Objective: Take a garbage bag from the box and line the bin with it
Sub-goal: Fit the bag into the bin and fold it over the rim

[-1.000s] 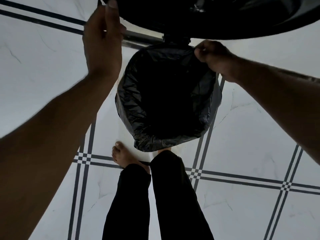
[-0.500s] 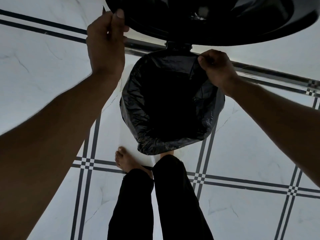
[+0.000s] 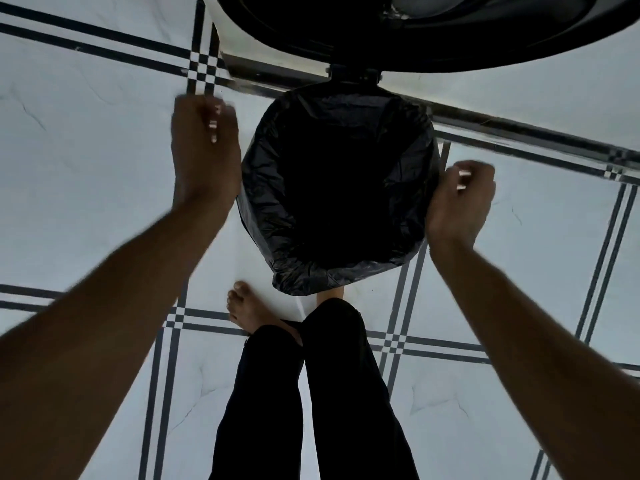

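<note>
The black garbage bag (image 3: 273,209) lines the round bin, its crinkled edge folded down over the rim all the way round. The bin's black lid (image 3: 450,46) stands raised at the top of the view. My left hand (image 3: 204,154) hovers left of the bin with its fingers loosely curled, holding nothing; it is motion-blurred. Beside the bag's right edge, my right hand (image 3: 457,202) is also loosely curled and has nothing visible in it. The inside of the bin is dark.
The floor is white tile (image 3: 86,168) with dark striped lines. My legs in black trousers (image 3: 311,393) stand right in front of the bin, with one bare foot (image 3: 246,306) at its left. A metal threshold strip (image 3: 519,129) runs behind the bin.
My left hand let go of the lid and dropped to the bin's left side. My right hand released the bag's back rim and moved to the right side.
</note>
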Demonstrator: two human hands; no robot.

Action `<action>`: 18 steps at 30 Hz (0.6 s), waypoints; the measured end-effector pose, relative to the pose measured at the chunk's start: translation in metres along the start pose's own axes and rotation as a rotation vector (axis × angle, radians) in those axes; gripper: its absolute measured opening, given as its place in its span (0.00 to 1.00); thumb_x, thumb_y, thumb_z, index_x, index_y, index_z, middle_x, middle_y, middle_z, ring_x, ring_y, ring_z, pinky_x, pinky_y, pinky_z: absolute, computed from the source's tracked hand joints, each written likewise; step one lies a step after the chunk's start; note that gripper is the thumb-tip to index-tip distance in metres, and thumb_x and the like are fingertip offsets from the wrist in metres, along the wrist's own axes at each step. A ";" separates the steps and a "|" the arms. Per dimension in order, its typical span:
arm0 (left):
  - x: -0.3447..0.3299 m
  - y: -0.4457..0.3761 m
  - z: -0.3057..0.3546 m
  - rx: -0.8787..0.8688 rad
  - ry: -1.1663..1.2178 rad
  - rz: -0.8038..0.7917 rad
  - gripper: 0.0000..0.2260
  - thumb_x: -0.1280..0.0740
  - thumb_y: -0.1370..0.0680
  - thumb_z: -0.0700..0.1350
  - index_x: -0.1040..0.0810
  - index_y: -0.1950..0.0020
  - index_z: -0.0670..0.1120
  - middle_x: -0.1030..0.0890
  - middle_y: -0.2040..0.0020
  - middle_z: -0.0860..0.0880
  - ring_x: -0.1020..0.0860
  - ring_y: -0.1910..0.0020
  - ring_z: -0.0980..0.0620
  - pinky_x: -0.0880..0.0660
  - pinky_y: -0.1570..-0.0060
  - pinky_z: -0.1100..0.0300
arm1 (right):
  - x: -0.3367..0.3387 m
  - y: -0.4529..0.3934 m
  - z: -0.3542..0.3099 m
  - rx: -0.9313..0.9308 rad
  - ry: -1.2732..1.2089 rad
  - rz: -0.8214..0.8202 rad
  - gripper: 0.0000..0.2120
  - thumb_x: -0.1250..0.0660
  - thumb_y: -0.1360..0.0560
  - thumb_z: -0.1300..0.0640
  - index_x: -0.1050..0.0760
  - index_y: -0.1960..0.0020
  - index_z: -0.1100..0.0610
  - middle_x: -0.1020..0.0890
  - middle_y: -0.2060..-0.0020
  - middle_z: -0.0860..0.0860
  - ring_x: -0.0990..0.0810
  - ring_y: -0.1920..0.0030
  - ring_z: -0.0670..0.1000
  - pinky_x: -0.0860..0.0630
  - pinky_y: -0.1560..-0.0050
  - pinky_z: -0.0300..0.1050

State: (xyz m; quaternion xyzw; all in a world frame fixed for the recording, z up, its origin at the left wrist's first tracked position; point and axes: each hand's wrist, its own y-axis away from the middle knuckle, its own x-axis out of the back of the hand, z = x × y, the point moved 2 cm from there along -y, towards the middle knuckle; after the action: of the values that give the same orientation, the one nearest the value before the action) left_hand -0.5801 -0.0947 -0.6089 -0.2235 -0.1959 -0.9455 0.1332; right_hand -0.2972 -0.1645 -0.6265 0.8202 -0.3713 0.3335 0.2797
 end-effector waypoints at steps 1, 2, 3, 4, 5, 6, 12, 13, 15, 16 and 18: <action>-0.001 0.007 -0.013 0.084 -0.012 -0.021 0.04 0.38 0.22 0.49 0.26 0.51 0.51 0.20 0.51 0.50 0.24 0.54 0.56 0.24 0.47 0.60 | 0.004 0.011 0.013 -0.106 -0.079 -0.033 0.09 0.41 0.23 0.52 0.26 0.45 0.53 0.22 0.52 0.47 0.21 0.51 0.49 0.24 0.51 0.43; -0.003 0.015 -0.030 0.199 0.007 -0.052 0.05 0.38 0.24 0.50 0.24 0.53 0.51 0.19 0.53 0.50 0.23 0.54 0.53 0.22 0.44 0.54 | 0.004 0.021 0.025 -0.198 -0.141 -0.074 0.09 0.40 0.22 0.51 0.27 0.45 0.52 0.21 0.54 0.46 0.20 0.53 0.47 0.24 0.54 0.39; -0.003 0.029 -0.043 0.324 0.067 -0.102 0.06 0.38 0.25 0.50 0.23 0.54 0.51 0.19 0.55 0.50 0.22 0.54 0.51 0.21 0.42 0.49 | 0.005 0.031 0.031 -0.291 -0.221 -0.122 0.08 0.39 0.21 0.51 0.27 0.45 0.53 0.22 0.56 0.45 0.21 0.55 0.45 0.25 0.56 0.36; -0.003 0.043 -0.053 0.431 0.126 -0.159 0.05 0.39 0.24 0.48 0.24 0.55 0.50 0.20 0.57 0.49 0.22 0.55 0.49 0.21 0.42 0.46 | 0.005 0.034 0.035 -0.351 -0.285 -0.170 0.08 0.39 0.21 0.51 0.27 0.45 0.53 0.22 0.57 0.45 0.22 0.57 0.44 0.26 0.57 0.35; -0.003 0.057 -0.059 0.527 0.177 -0.198 0.06 0.40 0.22 0.44 0.25 0.56 0.49 0.21 0.58 0.49 0.22 0.55 0.49 0.21 0.44 0.47 | 0.004 0.036 0.038 -0.398 -0.325 -0.197 0.09 0.38 0.21 0.50 0.26 0.47 0.54 0.22 0.58 0.45 0.22 0.58 0.44 0.26 0.57 0.36; -0.005 0.065 -0.066 0.618 0.222 -0.229 0.07 0.41 0.20 0.42 0.24 0.53 0.47 0.21 0.57 0.48 0.23 0.55 0.50 0.21 0.48 0.50 | 0.004 0.039 0.042 -0.428 -0.346 -0.217 0.11 0.38 0.21 0.48 0.24 0.51 0.55 0.22 0.60 0.46 0.23 0.59 0.45 0.26 0.56 0.39; -0.008 0.083 -0.078 0.821 0.423 -0.284 0.11 0.41 0.16 0.52 0.24 0.41 0.49 0.18 0.48 0.51 0.19 0.49 0.53 0.22 0.55 0.57 | 0.010 0.031 0.049 -0.658 -0.575 -0.444 0.26 0.47 0.20 0.36 0.25 0.60 0.55 0.21 0.66 0.48 0.22 0.59 0.48 0.26 0.50 0.43; -0.009 0.083 -0.080 0.813 0.421 -0.298 0.09 0.40 0.16 0.50 0.24 0.43 0.49 0.18 0.49 0.51 0.19 0.50 0.53 0.23 0.55 0.58 | 0.011 0.029 0.048 -0.661 -0.566 -0.481 0.27 0.47 0.20 0.34 0.25 0.59 0.56 0.20 0.63 0.49 0.21 0.55 0.49 0.26 0.44 0.44; -0.008 0.083 -0.081 0.782 0.405 -0.319 0.07 0.40 0.16 0.47 0.25 0.50 0.49 0.18 0.52 0.52 0.20 0.52 0.54 0.23 0.56 0.60 | 0.012 0.027 0.047 -0.656 -0.483 -0.558 0.32 0.48 0.21 0.33 0.22 0.50 0.60 0.17 0.52 0.52 0.19 0.44 0.52 0.25 0.36 0.48; -0.008 0.083 -0.079 0.765 0.404 -0.322 0.08 0.41 0.15 0.46 0.26 0.52 0.49 0.18 0.53 0.52 0.20 0.51 0.54 0.23 0.55 0.60 | 0.012 0.027 0.046 -0.652 -0.456 -0.583 0.34 0.49 0.21 0.33 0.21 0.44 0.61 0.16 0.48 0.54 0.19 0.42 0.52 0.25 0.36 0.50; -0.006 0.081 -0.083 0.761 0.424 -0.329 0.10 0.43 0.15 0.46 0.24 0.51 0.49 0.18 0.51 0.52 0.20 0.47 0.53 0.22 0.53 0.59 | 0.013 0.026 0.046 -0.646 -0.453 -0.577 0.31 0.49 0.20 0.35 0.21 0.45 0.61 0.16 0.49 0.53 0.18 0.45 0.52 0.23 0.40 0.49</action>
State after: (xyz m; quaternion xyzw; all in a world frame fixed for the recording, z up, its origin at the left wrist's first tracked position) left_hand -0.5779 -0.2015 -0.6547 0.0735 -0.5300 -0.8399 0.0912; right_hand -0.2958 -0.2176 -0.6402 0.8130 -0.2646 -0.0768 0.5130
